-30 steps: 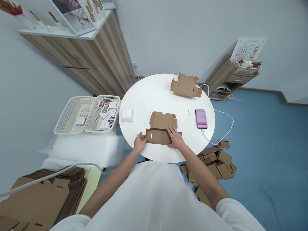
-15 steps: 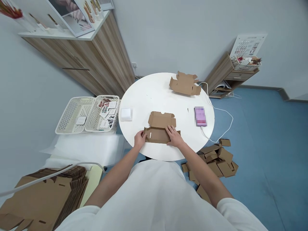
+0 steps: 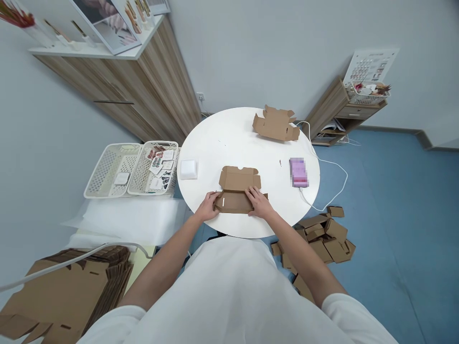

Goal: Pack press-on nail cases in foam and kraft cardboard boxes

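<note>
A brown cardboard box, partly folded, lies on the table in front of me with its lid panel spread out away from me. At the near part, low walls stand up around a tray-like base. My left hand closes on the left end wall, fingers over its edge and near the left corner. On the right, my right hand grips the other end, its fingertips inside the base. A pale slot shows in the base by my left hand. My palms hide parts of both end walls.
The round white table also bears a second half-folded box, a purple blurred object with a white cable, and a white packet. Baskets and stacked flat cardboard stand left. Folded boxes lie on the floor right.
My left hand has shifted from a pinch at the end flap to a fuller hold, its fingers now reaching along the left end wall. The box has slid slightly left; my right hand stays on it.
</note>
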`<state>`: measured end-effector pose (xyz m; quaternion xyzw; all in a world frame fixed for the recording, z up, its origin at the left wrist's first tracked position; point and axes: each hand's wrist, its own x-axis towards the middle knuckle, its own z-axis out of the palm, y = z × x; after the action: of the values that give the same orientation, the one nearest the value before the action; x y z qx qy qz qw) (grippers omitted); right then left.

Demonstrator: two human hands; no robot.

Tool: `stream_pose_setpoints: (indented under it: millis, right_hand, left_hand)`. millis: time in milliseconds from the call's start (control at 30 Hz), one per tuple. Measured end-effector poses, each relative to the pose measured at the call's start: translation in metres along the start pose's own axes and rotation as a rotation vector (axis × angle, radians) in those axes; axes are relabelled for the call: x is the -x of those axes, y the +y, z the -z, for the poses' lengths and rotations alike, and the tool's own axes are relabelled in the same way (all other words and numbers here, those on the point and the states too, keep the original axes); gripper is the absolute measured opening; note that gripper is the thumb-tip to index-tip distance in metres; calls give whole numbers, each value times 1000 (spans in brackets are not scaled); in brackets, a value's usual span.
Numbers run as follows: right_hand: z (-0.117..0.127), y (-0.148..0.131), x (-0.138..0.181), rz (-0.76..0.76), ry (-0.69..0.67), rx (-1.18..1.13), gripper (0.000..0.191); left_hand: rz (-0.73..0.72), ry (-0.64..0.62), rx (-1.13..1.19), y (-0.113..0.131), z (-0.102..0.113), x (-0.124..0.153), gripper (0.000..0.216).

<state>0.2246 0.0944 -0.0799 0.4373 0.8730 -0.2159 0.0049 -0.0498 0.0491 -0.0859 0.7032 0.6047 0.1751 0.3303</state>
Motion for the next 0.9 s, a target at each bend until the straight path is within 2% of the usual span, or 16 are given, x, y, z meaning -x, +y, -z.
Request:
stream_pose_setpoints:
  millis: [133,233,367,533,633,767,833,900]
  right_hand:
    - [-4,-1,-1,-7,6,-1,114]
    - [-5,-2,-1,0,8,-2,113]
    - [-4,-5,-1,7,10,-2,111]
    - [-2,-9,0,10,8,11,108]
    - [-2,-10,1,12,14,13,107]
    - [-3,-12,2,3,20,-2,109]
    - [-4,-14,2,3,17,-1,110]
    - [-5,-17,2,0,14,10,111]
  left_hand:
    - [0,-2,-75,2,1,-2,48]
    - [-19,3,-117,3,0,-2,44]
    - [5,85,-134,5,-3,-3,44]
    - [102,164,-178,15,-7,-9,28]
    - [105,234,-109,20,-6,-8,26]
    - [128,315,126,27,-5,1,44]
    - [139,308,233,33,-8,6,51]
    - [157,276,274,38,-12,9,47]
